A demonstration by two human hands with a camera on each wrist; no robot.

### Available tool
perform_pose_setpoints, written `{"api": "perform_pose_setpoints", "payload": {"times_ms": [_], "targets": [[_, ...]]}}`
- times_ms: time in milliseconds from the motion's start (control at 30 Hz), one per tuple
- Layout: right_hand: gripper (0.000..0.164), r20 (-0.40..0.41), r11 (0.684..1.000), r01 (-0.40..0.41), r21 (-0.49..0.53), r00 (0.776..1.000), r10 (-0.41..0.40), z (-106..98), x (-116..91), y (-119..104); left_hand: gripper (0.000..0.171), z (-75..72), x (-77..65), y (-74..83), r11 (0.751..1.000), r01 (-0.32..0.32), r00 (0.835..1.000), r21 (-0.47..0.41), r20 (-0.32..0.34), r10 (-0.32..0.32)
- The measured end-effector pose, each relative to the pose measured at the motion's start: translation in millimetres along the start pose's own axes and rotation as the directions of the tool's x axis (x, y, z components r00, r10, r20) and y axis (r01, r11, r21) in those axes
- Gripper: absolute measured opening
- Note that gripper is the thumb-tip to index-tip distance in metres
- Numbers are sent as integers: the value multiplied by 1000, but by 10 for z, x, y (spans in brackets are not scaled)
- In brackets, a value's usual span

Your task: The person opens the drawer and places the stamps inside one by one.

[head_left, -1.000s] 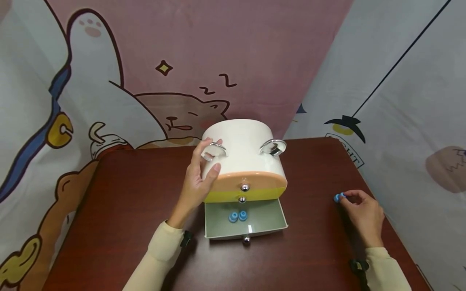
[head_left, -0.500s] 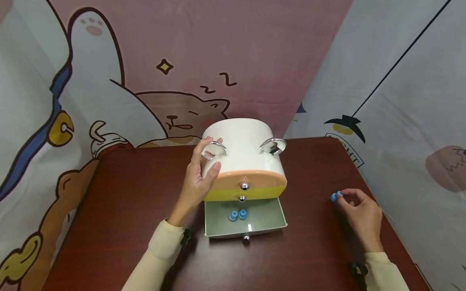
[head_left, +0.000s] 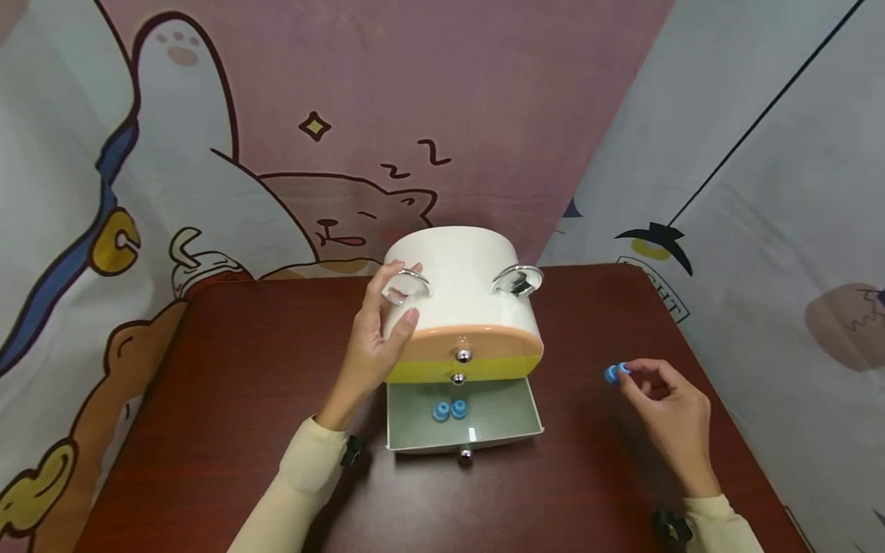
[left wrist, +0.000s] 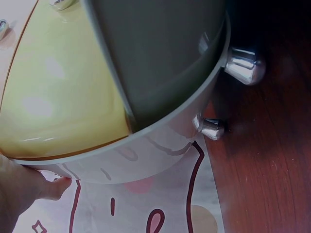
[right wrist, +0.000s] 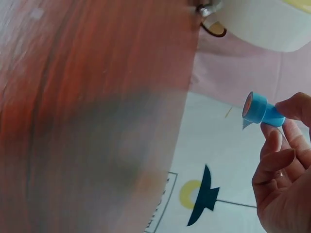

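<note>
A white, rounded storage box (head_left: 452,253) stands on the table, with an orange drawer (head_left: 498,342), a yellow drawer (head_left: 422,372) and a pulled-out green bottom drawer (head_left: 498,422). My left hand (head_left: 373,338) holds its upper left side by a silver ear-shaped loop (head_left: 409,283), thumb on the front top. Two small blue stamps (head_left: 449,410) lie in the green drawer. At the right, my right hand (head_left: 671,415) pinches another blue stamp (right wrist: 262,110) between thumb and fingers, raised over the table. In the right wrist view its wide end, with a reddish face, points away from the hand.
A dark red-brown wooden table (head_left: 263,384) lies under everything. Behind it and at both sides hangs a printed cartoon cloth (head_left: 484,115). A second silver loop (head_left: 518,280) juts from the box's right. A round silver knob (head_left: 465,456) sticks out from the green drawer's front.
My right hand has moved left with the blue stamp, away from the table's right edge. My left hand and the box have stayed in place.
</note>
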State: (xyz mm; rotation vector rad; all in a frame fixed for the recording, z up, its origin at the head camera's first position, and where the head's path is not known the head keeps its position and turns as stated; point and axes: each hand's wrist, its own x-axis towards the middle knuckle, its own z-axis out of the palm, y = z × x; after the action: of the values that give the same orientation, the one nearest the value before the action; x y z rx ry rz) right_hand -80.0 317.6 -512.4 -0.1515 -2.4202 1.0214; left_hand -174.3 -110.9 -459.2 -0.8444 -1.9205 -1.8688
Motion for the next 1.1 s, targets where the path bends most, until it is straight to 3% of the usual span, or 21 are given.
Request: {"api": "perform_pose_setpoints", "payload": {"times_ms": [267, 567, 833, 1100], "targets": [[26, 38, 994, 98, 48, 994, -100, 15, -9, -198, 62, -8, 21, 20, 1000, 5, 1000, 10, 0, -5], [32, 76, 981, 134, 140, 986, -145, 69, -97, -458, 63, -10, 26, 11, 999, -5, 1000, 34, -3, 5], [38, 94, 953, 236, 189, 962, -256, 168, -151, -677, 62, -2, 9, 6, 999, 5, 1000, 43, -12, -5], [36, 143, 948, 245, 201, 950, -276, 288, -236, -761, 63, 7, -7, 24, 1000, 17, 1000, 17, -6, -16]]}}
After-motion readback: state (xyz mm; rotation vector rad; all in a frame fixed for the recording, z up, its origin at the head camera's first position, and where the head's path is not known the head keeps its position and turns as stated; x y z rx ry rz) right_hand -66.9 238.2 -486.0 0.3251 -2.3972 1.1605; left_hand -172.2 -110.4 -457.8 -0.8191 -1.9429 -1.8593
